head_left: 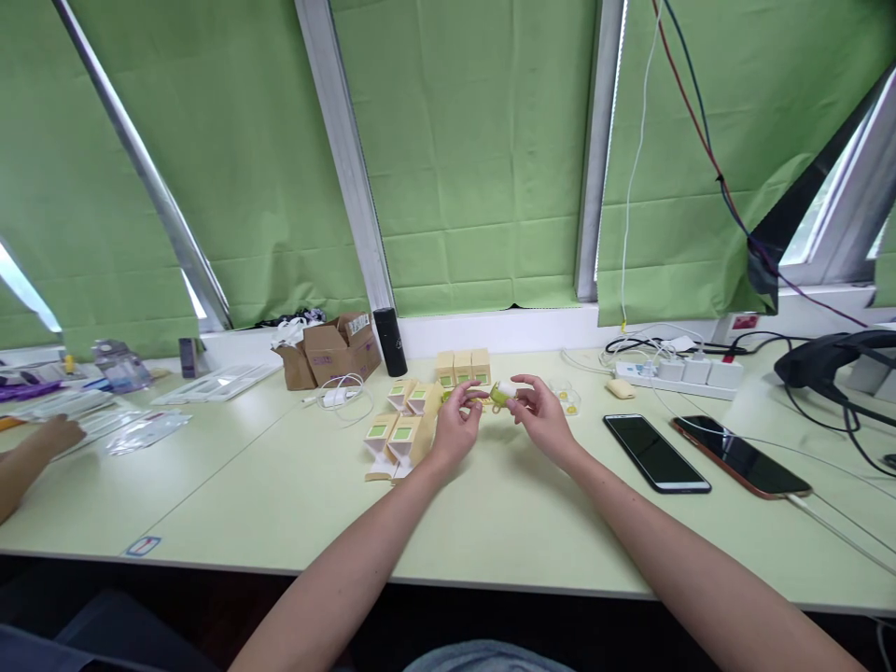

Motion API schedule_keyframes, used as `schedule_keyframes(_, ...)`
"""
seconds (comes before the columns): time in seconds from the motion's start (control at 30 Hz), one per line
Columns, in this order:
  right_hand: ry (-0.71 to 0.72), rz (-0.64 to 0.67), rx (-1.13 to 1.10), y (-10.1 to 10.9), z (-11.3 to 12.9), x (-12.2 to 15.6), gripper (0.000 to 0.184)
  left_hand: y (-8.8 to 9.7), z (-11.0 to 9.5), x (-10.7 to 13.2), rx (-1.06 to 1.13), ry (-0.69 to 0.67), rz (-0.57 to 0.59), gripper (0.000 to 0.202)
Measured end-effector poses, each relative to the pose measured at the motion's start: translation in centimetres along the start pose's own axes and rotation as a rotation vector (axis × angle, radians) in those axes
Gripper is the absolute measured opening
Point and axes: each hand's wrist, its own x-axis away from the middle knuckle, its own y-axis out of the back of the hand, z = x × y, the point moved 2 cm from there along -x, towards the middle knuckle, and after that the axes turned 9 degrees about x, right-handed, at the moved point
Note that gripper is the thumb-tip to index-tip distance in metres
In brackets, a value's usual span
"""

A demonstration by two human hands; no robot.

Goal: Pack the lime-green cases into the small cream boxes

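Over the middle of the table, my right hand (546,425) pinches a small green-and-white container (502,393) between thumb and fingers. My left hand (456,427) is just left of it, its fingers curled together near a thin yellow piece; what they grip is too small to make out. Several small cream boxes with green panels (404,439) stand close to my left hand, some with open flaps. Three more cream boxes (462,366) are lined up behind my hands. Beyond my right hand lies a clear plastic tray (567,399) with small yellow pieces.
Two phones (656,455) lie on the right, near a white power strip (679,375) with cables and a black headset (840,369). A cardboard box (343,350) and black cylinder (390,342) stand at the back. Another person's hand (60,435) is at the far left.
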Motion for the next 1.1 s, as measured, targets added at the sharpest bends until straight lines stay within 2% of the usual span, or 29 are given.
schedule_keyframes(0.13,-0.109,0.010,-0.147,0.1,0.3,-0.2,0.062,0.1,-0.8,0.4,-0.278,-0.224,0.045,0.044)
schedule_keyframes(0.23,-0.176,0.017,-0.217,0.1,0.5,-0.2,0.064,-0.1,-1.4,0.7,-0.452,-0.390,0.124,0.050)
schedule_keyframes(0.37,-0.247,0.042,-0.286,0.0,0.3,-0.2,0.063,-0.4,-1.5,1.0,-0.595,-0.492,0.232,0.055)
schedule_keyframes(0.67,-0.331,0.135,-0.356,-0.4,0.1,0.2,0.059,-0.6,-0.7,0.9,-0.569,-0.519,0.224,0.054)
schedule_keyframes(0.83,-0.366,0.138,-0.358,-0.3,-0.1,0.4,0.058,-0.6,-0.7,0.9,-0.546,-0.495,0.218,0.050)
schedule_keyframes(0.97,-0.373,0.143,-0.358,-0.2,-0.1,0.4,0.060,-0.6,-0.7,0.9,-0.525,-0.448,0.205,0.051)
schedule_keyframes(1.1,-0.378,0.158,-0.334,0.1,-0.3,0.3,0.062,-0.5,-0.6,0.7,-0.469,-0.340,0.169,0.050)
